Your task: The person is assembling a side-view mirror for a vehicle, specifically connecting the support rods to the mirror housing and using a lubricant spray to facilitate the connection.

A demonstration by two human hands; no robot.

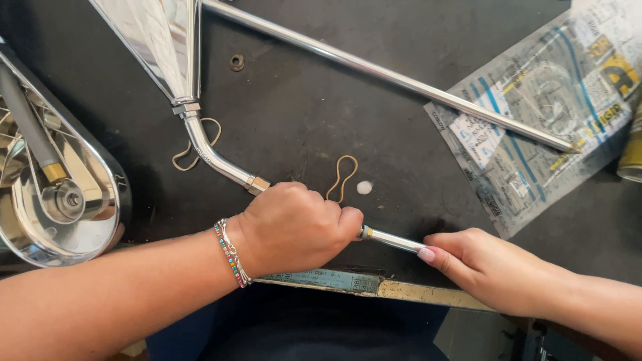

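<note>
In the head view we see our left hand clenched around a chrome tube, its fingers wrapped fully over the straight stretch near the front edge of the dark worktop. Our right hand pinches the tube's free end between thumb and fingers, just beside the left fist. From our left hand the tube curves up past a brass nut to a shiny chrome mirror head.

A beaded bracelet circles our left wrist. Two rubber bands lie on the worktop: one just above our knuckles, another behind the tube's bend. A long chrome rod runs diagonally toward a printed plastic bag at right. A round chrome mirror sits at the left edge.
</note>
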